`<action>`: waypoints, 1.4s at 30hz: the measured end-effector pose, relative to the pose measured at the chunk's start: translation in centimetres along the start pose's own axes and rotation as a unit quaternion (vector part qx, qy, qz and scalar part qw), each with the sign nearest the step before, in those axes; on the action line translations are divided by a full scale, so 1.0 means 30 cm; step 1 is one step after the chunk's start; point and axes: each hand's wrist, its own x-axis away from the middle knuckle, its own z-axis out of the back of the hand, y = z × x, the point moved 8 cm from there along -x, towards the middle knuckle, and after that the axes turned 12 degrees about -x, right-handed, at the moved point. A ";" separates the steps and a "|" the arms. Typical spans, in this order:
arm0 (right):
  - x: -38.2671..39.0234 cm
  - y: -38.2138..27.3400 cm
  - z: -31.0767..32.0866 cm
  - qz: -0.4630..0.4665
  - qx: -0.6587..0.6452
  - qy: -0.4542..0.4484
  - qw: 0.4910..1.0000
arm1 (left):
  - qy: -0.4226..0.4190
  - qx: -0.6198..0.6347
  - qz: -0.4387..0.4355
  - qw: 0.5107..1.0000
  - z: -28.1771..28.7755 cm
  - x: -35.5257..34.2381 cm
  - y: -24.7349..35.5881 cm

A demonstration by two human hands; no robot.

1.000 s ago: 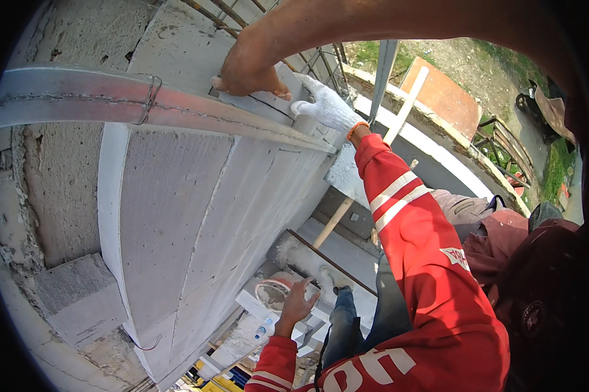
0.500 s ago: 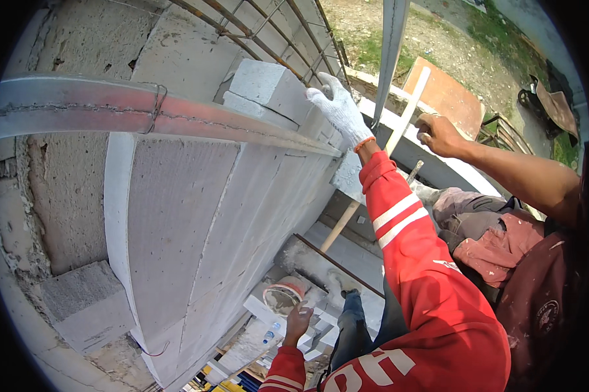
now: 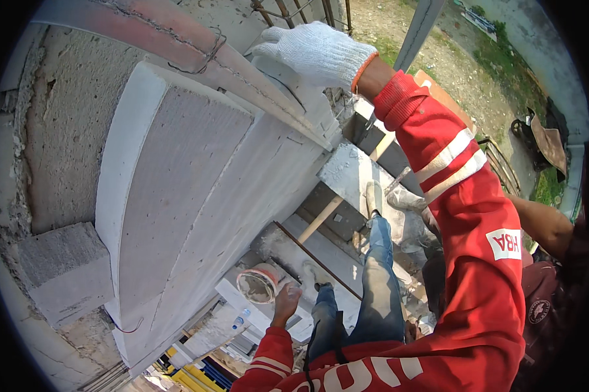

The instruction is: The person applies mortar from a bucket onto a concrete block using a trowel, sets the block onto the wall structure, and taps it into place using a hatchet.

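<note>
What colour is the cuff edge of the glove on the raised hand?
Orange, on a white knit glove. It shows best in the head view, the only one.

blocked: wire-tied rail [image 3: 177, 46] over white block wall [image 3: 177, 196] | free: open air right of wall

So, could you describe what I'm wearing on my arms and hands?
Both sleeves are red. The right sleeve has two pale reflective bands and a white patch higher up. The right hand wears a white knitted glove with an orange cuff. The left sleeve has white stripes at its cuff; the left hand is ungloved.
</note>
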 end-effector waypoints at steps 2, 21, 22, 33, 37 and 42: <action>-0.049 0.021 -0.048 0.030 0.039 -0.001 0.999 | 0.005 0.007 0.007 1.000 -0.042 0.009 -0.025; 0.454 0.013 0.060 -0.165 -0.104 0.098 0.976 | 0.010 0.321 0.052 0.946 -0.408 0.107 0.247; 0.539 -0.025 0.045 -0.194 -0.075 0.098 0.973 | -0.015 0.375 0.051 0.926 -0.429 0.115 0.264; 1.279 -1.111 -0.936 -0.475 -0.555 -0.270 0.627 | -0.002 0.941 0.099 0.324 -0.755 0.280 0.097; 1.401 -1.559 -1.269 -0.387 -0.492 -0.468 0.624 | 0.279 0.933 0.184 0.134 -0.858 0.379 -0.374; 1.242 -1.752 -1.889 -0.450 -0.554 -0.504 0.487 | 0.416 0.884 0.169 0.130 -0.939 0.421 -0.982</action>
